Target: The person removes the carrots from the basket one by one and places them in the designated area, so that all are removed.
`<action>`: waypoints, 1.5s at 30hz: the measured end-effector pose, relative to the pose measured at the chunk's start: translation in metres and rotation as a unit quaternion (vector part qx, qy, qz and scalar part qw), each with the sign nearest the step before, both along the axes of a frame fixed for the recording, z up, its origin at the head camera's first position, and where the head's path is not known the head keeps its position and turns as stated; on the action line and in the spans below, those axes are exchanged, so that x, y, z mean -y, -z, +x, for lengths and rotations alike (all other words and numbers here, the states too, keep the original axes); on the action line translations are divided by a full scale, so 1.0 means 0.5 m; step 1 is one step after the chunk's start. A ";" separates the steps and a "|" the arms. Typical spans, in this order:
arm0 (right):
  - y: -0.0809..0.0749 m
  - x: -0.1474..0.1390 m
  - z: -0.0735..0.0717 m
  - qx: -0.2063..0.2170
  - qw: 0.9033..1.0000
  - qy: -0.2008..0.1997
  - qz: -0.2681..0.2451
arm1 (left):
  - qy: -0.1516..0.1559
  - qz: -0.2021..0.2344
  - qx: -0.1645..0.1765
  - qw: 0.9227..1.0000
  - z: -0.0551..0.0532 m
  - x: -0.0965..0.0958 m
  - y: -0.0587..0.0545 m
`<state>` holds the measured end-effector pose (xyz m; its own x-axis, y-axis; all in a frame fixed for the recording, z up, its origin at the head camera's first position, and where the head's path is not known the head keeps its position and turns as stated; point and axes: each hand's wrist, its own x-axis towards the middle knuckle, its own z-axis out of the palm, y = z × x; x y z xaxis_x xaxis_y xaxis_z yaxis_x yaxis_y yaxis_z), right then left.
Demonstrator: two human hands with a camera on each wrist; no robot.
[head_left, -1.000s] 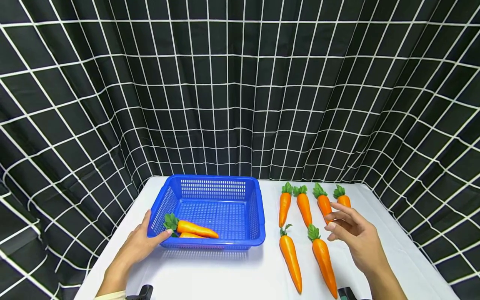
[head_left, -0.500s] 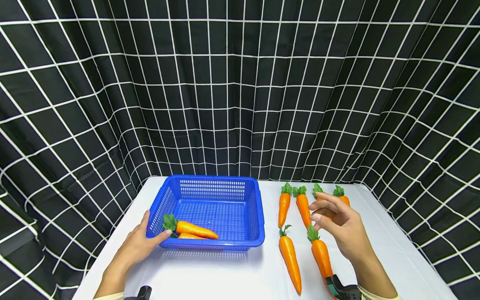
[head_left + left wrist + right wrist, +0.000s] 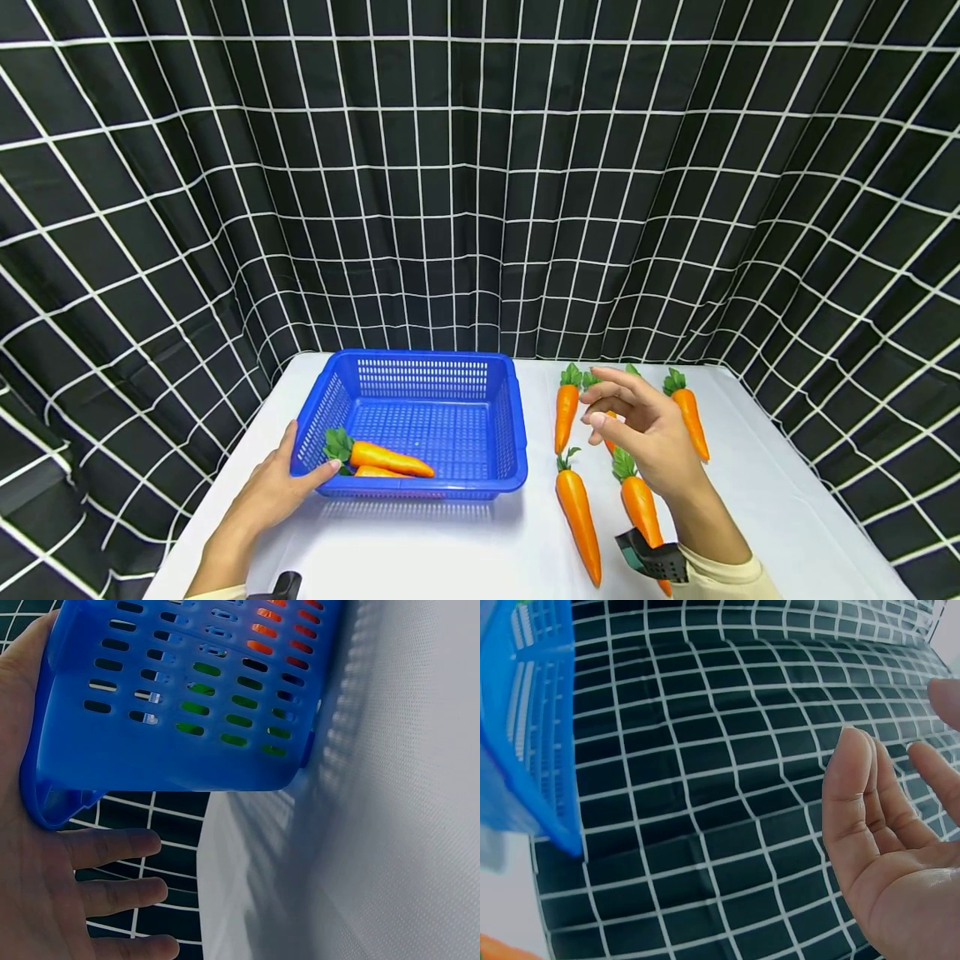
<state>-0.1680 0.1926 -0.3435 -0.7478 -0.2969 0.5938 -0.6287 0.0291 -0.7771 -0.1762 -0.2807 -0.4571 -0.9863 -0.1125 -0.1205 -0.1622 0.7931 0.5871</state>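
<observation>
In the head view a blue plastic basket stands left of centre, with carrots with green tops along its near side. My left hand rests on its near left corner, thumb over the front rim. In the left wrist view three fingers stretch out straight, apart from the basket's slotted wall. My right hand is raised over the carrots on the right, fingers loosely bent and holding nothing, partly covering carrots behind it. One near carrot lies beside its wrist.
More carrots lie on the white tablecloth: a near one, one at the back and one at far right. A black curtain with a white grid surrounds the table's back and sides.
My right hand has moved left, from beside the right-hand carrots to above the middle ones, uncovering the far right carrot. The left hand and basket have stayed in place.
</observation>
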 end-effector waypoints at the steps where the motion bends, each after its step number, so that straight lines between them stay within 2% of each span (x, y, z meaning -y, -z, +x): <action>1: -0.002 0.005 -0.003 0.000 1.000 -0.002 0.000 | 0.000 0.000 -0.001 1.000 0.000 0.000 0.000; 7: -0.008 0.037 -0.019 0.010 1.000 -0.024 -0.007 | 0.001 0.000 -0.002 1.000 0.000 0.001 0.001; 16: -0.012 0.091 -0.054 -0.010 0.998 -0.063 -0.023 | 0.001 0.002 -0.002 1.000 0.002 0.002 0.002; 23: -0.003 0.128 -0.090 -0.007 0.997 -0.070 -0.013 | 0.007 0.000 -0.011 1.000 0.004 0.002 0.005; 29: 0.009 0.163 -0.121 0.014 0.996 -0.086 -0.026 | 0.014 -0.003 -0.020 1.000 0.000 0.003 0.003; 38: 0.019 0.221 -0.161 0.023 0.994 -0.096 -0.037 | 0.011 -0.003 -0.019 1.000 -0.001 0.003 -0.001; 45: 0.035 0.251 -0.189 0.026 0.994 -0.098 -0.027 | 0.009 -0.005 -0.018 1.000 0.002 0.003 0.000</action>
<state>-0.2628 0.0673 -0.3610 -0.7086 -0.4092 0.5749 -0.5772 -0.1324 -0.8058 -0.1753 -0.2824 -0.4573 -0.9919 -0.0952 -0.0844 -0.1266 0.8011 0.5850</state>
